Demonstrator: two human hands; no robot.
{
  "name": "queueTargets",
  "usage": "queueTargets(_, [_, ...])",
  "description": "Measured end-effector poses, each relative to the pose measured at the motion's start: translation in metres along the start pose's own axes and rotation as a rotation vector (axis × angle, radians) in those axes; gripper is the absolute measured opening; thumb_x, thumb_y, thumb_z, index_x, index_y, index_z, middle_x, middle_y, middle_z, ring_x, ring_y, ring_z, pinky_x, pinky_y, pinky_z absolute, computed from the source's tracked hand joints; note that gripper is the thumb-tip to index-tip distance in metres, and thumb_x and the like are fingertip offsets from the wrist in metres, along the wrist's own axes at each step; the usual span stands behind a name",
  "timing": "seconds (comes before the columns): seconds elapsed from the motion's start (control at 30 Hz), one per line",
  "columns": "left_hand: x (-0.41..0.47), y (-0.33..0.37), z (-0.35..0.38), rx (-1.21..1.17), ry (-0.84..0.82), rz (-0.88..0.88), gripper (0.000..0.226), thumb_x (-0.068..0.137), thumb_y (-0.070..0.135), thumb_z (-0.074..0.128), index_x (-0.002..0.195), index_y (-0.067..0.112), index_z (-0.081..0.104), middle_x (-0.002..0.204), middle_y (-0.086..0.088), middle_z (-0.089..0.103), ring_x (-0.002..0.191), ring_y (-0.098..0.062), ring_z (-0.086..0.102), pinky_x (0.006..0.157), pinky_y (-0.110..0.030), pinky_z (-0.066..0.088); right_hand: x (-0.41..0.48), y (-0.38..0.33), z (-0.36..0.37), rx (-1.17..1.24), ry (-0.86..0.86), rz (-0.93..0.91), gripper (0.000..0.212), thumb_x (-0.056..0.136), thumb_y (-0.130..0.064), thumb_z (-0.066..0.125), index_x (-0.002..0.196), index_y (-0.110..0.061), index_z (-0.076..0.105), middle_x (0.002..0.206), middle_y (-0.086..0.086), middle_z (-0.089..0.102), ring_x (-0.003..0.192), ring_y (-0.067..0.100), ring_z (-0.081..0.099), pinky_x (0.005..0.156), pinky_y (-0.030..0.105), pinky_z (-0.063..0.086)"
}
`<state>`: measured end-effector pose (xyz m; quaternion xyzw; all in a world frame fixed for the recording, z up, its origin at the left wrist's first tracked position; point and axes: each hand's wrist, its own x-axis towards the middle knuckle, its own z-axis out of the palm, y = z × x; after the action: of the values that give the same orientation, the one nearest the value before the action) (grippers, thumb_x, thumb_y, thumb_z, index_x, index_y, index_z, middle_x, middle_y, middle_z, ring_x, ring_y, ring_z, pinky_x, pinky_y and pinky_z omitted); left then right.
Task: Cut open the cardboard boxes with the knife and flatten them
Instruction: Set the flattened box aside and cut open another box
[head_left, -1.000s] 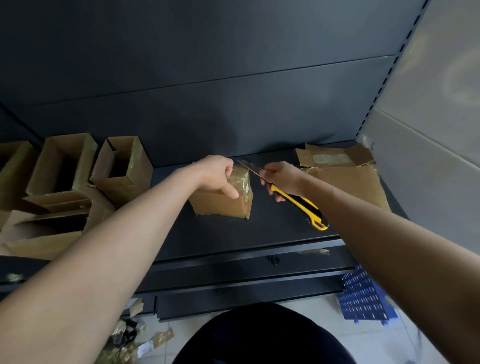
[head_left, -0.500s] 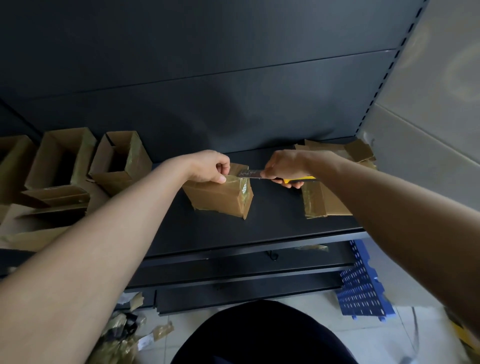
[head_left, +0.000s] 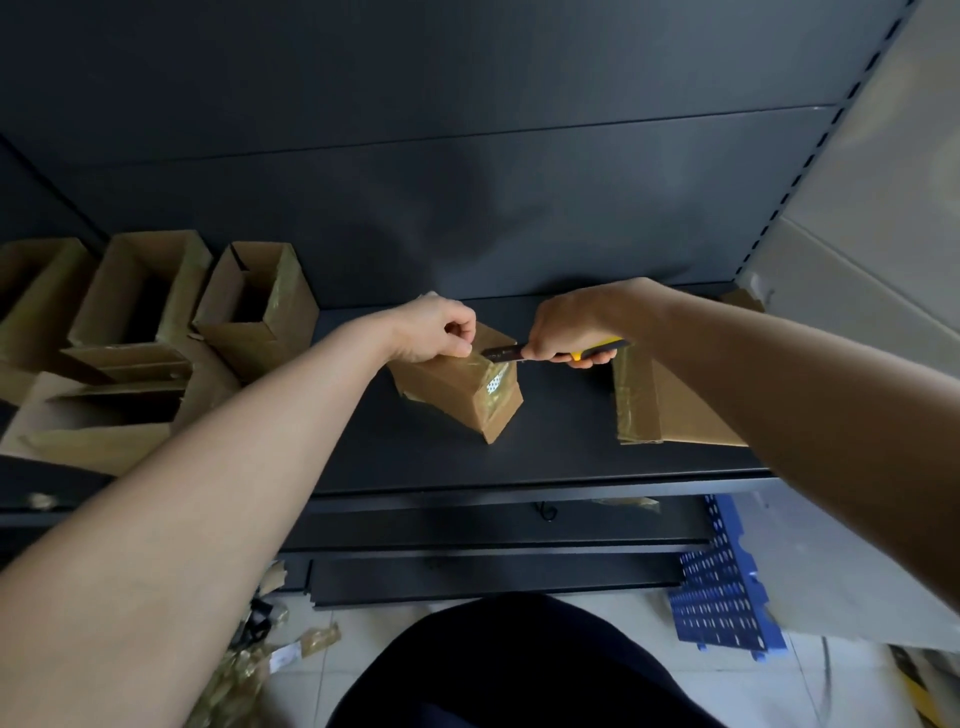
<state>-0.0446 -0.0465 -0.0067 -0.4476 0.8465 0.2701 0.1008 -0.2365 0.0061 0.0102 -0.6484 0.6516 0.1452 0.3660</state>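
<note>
L hand (head_left: 434, 332) is curled closed on the top rear edge of a small taped box (head_left: 457, 392), thumb and fingertips pinching at the taped top, knuckles up. R hand (head_left: 574, 325) is wrapped in a fist round the yellow-and-black handle of a knife (head_left: 550, 353); the handle end pokes out past the fingers to the right. The dark blade points left, roughly level, with its tip at the box's top edge just beside the L thumb. Blade looks to be touching the tape there, but the spot is shiny and small, so can't be sure it's in the seam.

The box sits mid-shelf (head_left: 550, 452), turned w/ one corner toward the camera, top still taped shut, clear tape wrinkled over the near end and a small patch of print under it.

Both forearms are bare and reach in from the bottom corners of the view.

To the right, partly under the R forearm, flat cardboard (head_left: 670, 405) lies on the shelf w/ a strip of tape along its left edge. To the left, several open boxes (head_left: 254, 312) stand and lie in a cluster, openings up or toward the camera, flaps loose.

Shelf is dark metal w/ a dark back panel behind. Below it, on the pale floor: tape scraps (head_left: 249, 665) at left, a blue perforated crate (head_left: 722, 587) at right.
</note>
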Motion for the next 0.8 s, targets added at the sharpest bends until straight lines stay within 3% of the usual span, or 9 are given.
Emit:
queueTargets(0.43, [0.004,0.005,0.006,-0.025,0.007,-0.030,0.027,0.091,0.029,0.059,0.069,0.043,0.055,0.116,0.000,0.042,0.110,-0.028,0.043,0.095,-0.050,0.041,-0.002,0.001,-0.001,0.011,-0.062,-0.006,0.041,0.097,-0.032,0.043,0.063,-0.010,0.042,0.045,0.005,0.045,0.035,0.020,0.037,0.046,0.025,0.035])
queueTargets(0.57, [0.004,-0.001,0.005,-0.058,0.017,-0.033,0.025,0.089,0.030,0.060,0.070,0.045,0.055,0.115,0.001,0.045,0.115,-0.027,0.041,0.097,-0.051,0.040,0.002,-0.001,0.014,0.018,0.056,-0.013,0.039,0.098,-0.035,0.041,0.067,-0.011,0.046,0.051,0.007,0.050,0.037,0.020,0.041,0.048,0.025,0.040])
queueTargets(0.7, [0.005,-0.001,0.004,-0.037,0.011,-0.029,0.021,0.088,0.032,0.058,0.072,0.045,0.055,0.116,0.003,0.045,0.115,-0.027,0.040,0.097,-0.049,0.038,-0.005,0.013,0.022,0.195,0.049,-0.036,0.040,0.099,-0.032,0.042,0.067,-0.009,0.047,0.051,0.008,0.049,0.037,0.019,0.040,0.048,0.025,0.038])
queueTargets(0.8, [0.007,0.002,0.001,-0.033,0.061,-0.054,0.018,0.090,0.034,0.056,0.074,0.041,0.053,0.119,0.002,0.039,0.113,-0.028,0.040,0.099,-0.046,0.035,-0.016,0.040,0.015,0.252,0.126,0.038,0.041,0.099,-0.031,0.042,0.066,-0.008,0.048,0.051,0.010,0.049,0.037,0.019,0.041,0.049,0.026,0.038])
